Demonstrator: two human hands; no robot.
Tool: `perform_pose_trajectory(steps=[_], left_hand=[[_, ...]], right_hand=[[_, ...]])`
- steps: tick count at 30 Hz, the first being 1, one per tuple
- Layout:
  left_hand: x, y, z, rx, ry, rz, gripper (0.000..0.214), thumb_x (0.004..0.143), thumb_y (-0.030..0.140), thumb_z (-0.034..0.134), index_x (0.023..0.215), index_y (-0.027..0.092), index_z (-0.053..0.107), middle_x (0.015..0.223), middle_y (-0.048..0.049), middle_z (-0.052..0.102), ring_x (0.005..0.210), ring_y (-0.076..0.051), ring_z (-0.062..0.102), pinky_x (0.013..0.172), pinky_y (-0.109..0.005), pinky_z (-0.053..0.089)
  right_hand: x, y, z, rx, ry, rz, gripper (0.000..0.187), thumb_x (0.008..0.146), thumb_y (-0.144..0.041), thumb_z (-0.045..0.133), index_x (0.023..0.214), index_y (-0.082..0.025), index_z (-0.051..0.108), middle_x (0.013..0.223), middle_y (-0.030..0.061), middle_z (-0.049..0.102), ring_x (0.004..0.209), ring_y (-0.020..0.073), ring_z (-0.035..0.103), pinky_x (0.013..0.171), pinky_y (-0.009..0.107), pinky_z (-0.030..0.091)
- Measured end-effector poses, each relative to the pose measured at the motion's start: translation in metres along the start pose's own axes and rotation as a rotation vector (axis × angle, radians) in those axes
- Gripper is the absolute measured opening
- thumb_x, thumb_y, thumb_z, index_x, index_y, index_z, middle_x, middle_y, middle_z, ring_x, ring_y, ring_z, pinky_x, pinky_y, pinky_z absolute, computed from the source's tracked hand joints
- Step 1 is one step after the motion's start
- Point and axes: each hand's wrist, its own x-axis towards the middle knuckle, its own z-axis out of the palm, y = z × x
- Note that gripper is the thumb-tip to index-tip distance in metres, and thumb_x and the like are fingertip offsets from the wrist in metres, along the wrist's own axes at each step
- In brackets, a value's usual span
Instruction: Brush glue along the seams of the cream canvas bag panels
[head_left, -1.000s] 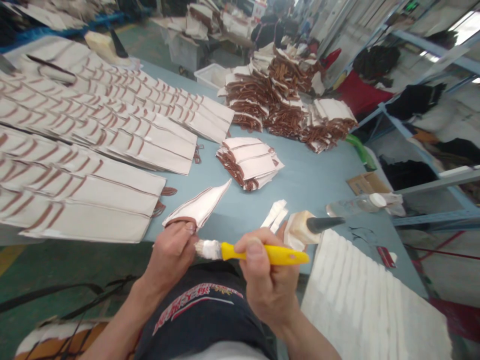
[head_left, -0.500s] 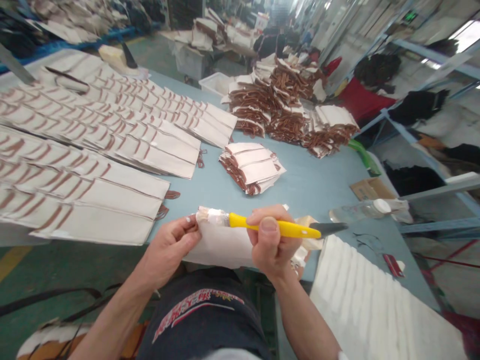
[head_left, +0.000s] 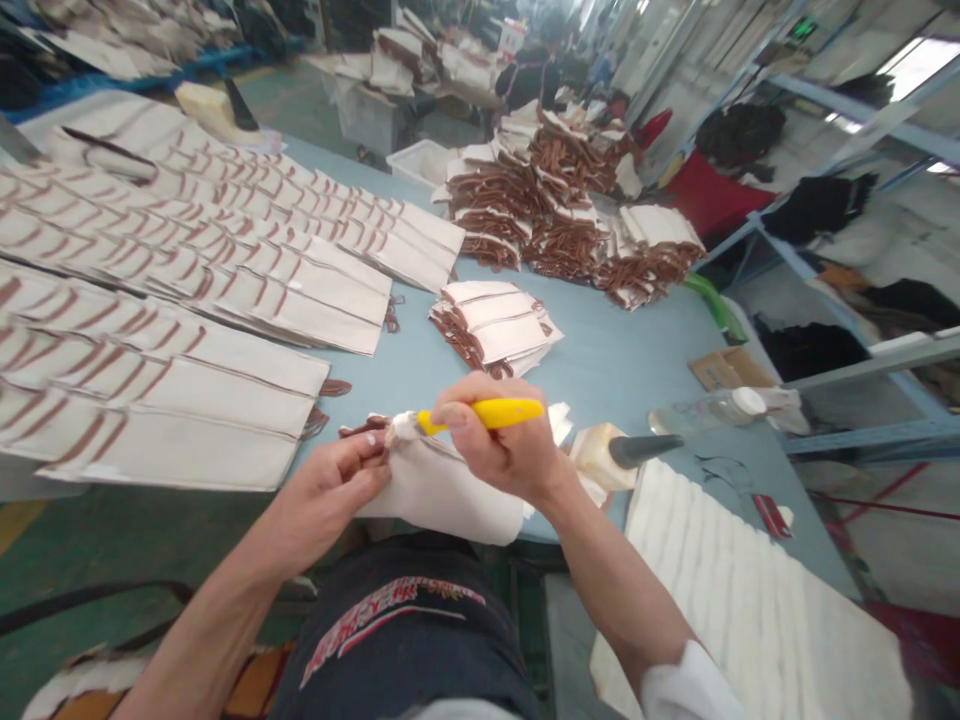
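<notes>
My left hand (head_left: 330,490) pinches the left edge of a cream fabric piece (head_left: 442,495) with brown trim, which lies over the near edge of the blue table (head_left: 622,360). My right hand (head_left: 499,440) is closed round a yellow-handled brush (head_left: 480,415), its white bristles touching the fabric's top left corner by my left fingertips. A cream glue bottle with a black nozzle (head_left: 611,452) lies just right of my right hand.
Rows of overlapping cream pieces with brown straps (head_left: 187,300) cover the table's left. A small stack (head_left: 495,325) lies ahead, big piles (head_left: 555,205) behind it. White padded sheet (head_left: 742,610) at right; clear bottle (head_left: 712,408) and cardboard (head_left: 731,368) near the right edge.
The fabric piece was turned from upright to lying flat at the table edge. My right hand brought the brush up and left onto the fabric's corner.
</notes>
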Motion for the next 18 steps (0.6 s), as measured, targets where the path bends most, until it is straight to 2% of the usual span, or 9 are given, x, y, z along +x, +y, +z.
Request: perform_pose_trajectory(steps=[2,5,8,10,11,14,16,18], left_hand=[[0.0,0.0,0.002,-0.024,-0.018,-0.019,0.031,0.077,0.036,0.091,0.102,0.019,0.087,0.085,-0.0067,0.081,0.072,-0.022,0.071,0.07,-0.027,0.058],[0.0,-0.003,0.005,-0.126,0.02,-0.036,0.035,0.074,0.033,0.091,0.106,0.019,0.086,0.085,-0.006,0.082,0.076,-0.022,0.073,0.071,-0.026,0.058],[-0.001,-0.001,0.009,-0.245,0.101,-0.061,0.036,0.066,0.028,0.094,0.099,0.018,0.085,0.085,-0.0055,0.082,0.08,-0.023,0.075,0.069,-0.023,0.058],[-0.003,0.002,0.012,-0.305,0.141,-0.092,0.036,0.06,0.027,0.095,0.093,0.018,0.085,0.084,-0.0053,0.082,0.077,-0.023,0.075,0.064,-0.023,0.057],[-0.003,0.005,0.014,-0.324,0.154,-0.109,0.036,0.058,0.027,0.096,0.09,0.018,0.084,0.083,-0.0053,0.082,0.076,-0.023,0.074,0.06,-0.023,0.055],[-0.004,0.01,0.019,-0.34,0.185,-0.127,0.034,0.054,0.027,0.096,0.084,0.019,0.082,0.081,-0.0046,0.082,0.072,-0.023,0.074,0.056,-0.023,0.053],[-0.005,0.011,0.021,-0.339,0.224,-0.099,0.031,0.053,0.025,0.096,0.08,0.019,0.081,0.08,-0.0032,0.081,0.071,-0.021,0.072,0.056,-0.023,0.054],[-0.004,0.01,0.022,-0.337,0.253,-0.075,0.029,0.053,0.024,0.094,0.078,0.02,0.08,0.079,-0.0024,0.081,0.07,-0.02,0.071,0.057,-0.023,0.053]], right_hand=[[0.003,0.005,0.004,-0.034,0.062,0.004,0.037,0.112,-0.033,0.046,0.085,-0.022,0.068,0.076,0.0002,0.075,0.06,0.0099,0.067,0.06,0.021,0.053],[-0.004,0.005,0.007,-0.016,0.149,0.019,0.034,0.111,-0.033,0.048,0.087,-0.022,0.068,0.075,-0.0001,0.074,0.058,0.0104,0.067,0.059,0.023,0.053],[-0.021,-0.007,0.005,-0.045,0.319,0.087,0.035,0.113,-0.038,0.047,0.089,-0.023,0.069,0.069,-0.0007,0.07,0.051,0.0116,0.063,0.055,0.025,0.053],[-0.029,-0.017,0.005,-0.034,0.4,0.066,0.034,0.113,-0.04,0.047,0.09,-0.025,0.068,0.063,-0.0029,0.066,0.046,0.012,0.059,0.051,0.026,0.052],[-0.032,-0.021,0.005,-0.013,0.385,0.015,0.033,0.113,-0.04,0.048,0.091,-0.026,0.067,0.06,-0.0041,0.064,0.045,0.0118,0.058,0.05,0.025,0.051],[-0.033,-0.021,0.006,0.025,0.195,-0.157,0.028,0.113,-0.034,0.049,0.092,-0.026,0.065,0.061,-0.0052,0.066,0.047,0.0104,0.061,0.052,0.023,0.052],[-0.035,-0.014,0.004,0.0,0.115,-0.179,0.025,0.113,-0.029,0.049,0.094,-0.025,0.065,0.067,-0.0031,0.071,0.053,0.0103,0.066,0.057,0.022,0.054],[-0.04,-0.009,0.0,-0.022,0.124,-0.14,0.023,0.112,-0.025,0.05,0.095,-0.024,0.066,0.069,-0.0016,0.073,0.056,0.011,0.068,0.058,0.022,0.055]])
